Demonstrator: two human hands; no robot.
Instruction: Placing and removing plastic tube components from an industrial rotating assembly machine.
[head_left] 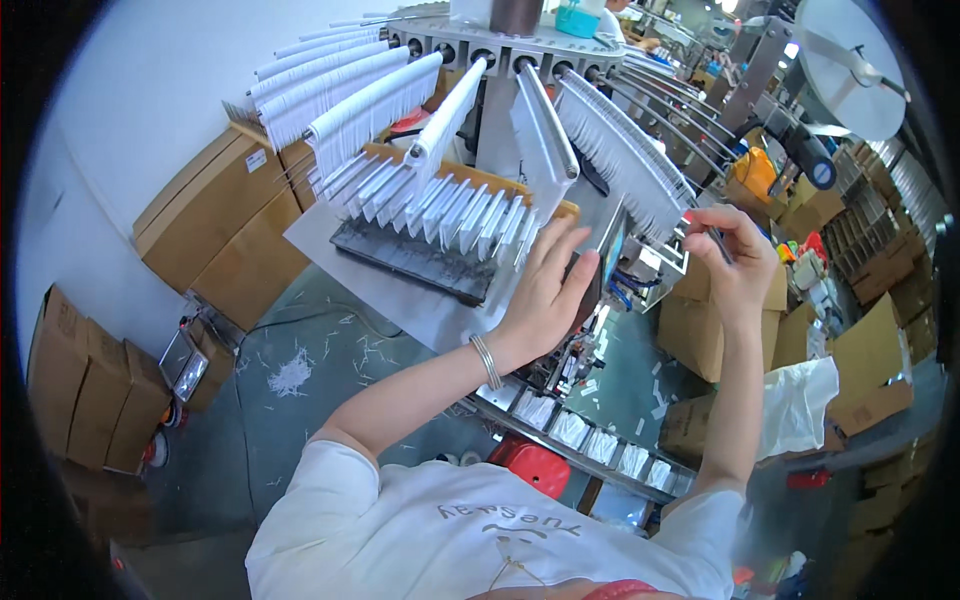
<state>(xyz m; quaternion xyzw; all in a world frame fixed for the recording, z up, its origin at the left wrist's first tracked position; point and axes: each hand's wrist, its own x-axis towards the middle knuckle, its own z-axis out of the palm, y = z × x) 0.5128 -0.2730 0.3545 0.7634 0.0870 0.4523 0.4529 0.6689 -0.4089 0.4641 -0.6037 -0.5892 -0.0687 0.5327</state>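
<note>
My left hand (545, 295) is stretched out with its fingers extended and the thumb apart. It lies against a dark flat panel (595, 290) with a bluish face, close to the right end of a wooden rack (570, 211). Raised at the right, my right hand (738, 262) has its fingers bent in a pinch around a thin dark stick-like piece (718, 245). Its fingertips are near the outer end of a rod hung with white strips (630, 150). Several more rods draped in white strips (375, 90) fan out from a round metal hub (500, 42).
White folded pieces (445, 212) stand in the rack above a dark tray (410, 262). Below, a machine carries a rail of white bundles (570, 430) beside a red stool (530, 465). Cardboard boxes (215, 215) stand left; an open carton (870, 370) stands right. Bare rods (675, 110) project right.
</note>
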